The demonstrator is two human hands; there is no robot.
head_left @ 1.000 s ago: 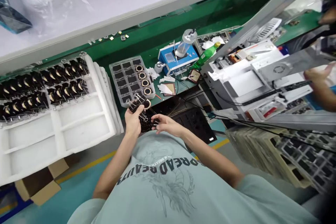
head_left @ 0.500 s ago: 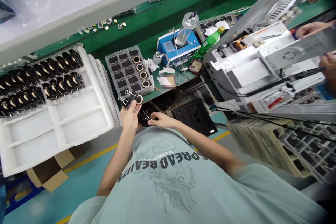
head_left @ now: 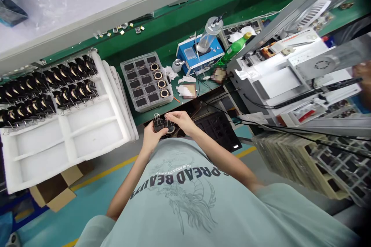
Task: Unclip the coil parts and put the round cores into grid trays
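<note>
Close in front of my shirt, my left hand (head_left: 153, 136) grips a small black part with a round, pale-rimmed face (head_left: 170, 128). Black binder clips (head_left: 158, 123) with upright wire handles are clamped along it. My right hand (head_left: 182, 119) touches its right side, thumb and finger pinched on the wire handles of a binder clip (head_left: 167, 120). Whether that clip bites on the part cannot be made out. Beyond both hands lies a clear compartment tray (head_left: 139, 105) of black squares, several gold-ringed round parts in its right column.
At left, a white foam tray (head_left: 68, 139) carries rows of clipped black parts (head_left: 65, 73). A blue machine (head_left: 188, 56), green bottle (head_left: 234, 48) and small metal-topped pot (head_left: 177, 65) stand behind. Black cables (head_left: 232, 114) cross at right above a black tray (head_left: 216, 127). Another person's blurred hand (head_left: 363, 75) shows far right.
My right hand has risen from the dark bin with a binder clip to the part. My left hand has moved right and slightly down, turning the part so its clips point up.
</note>
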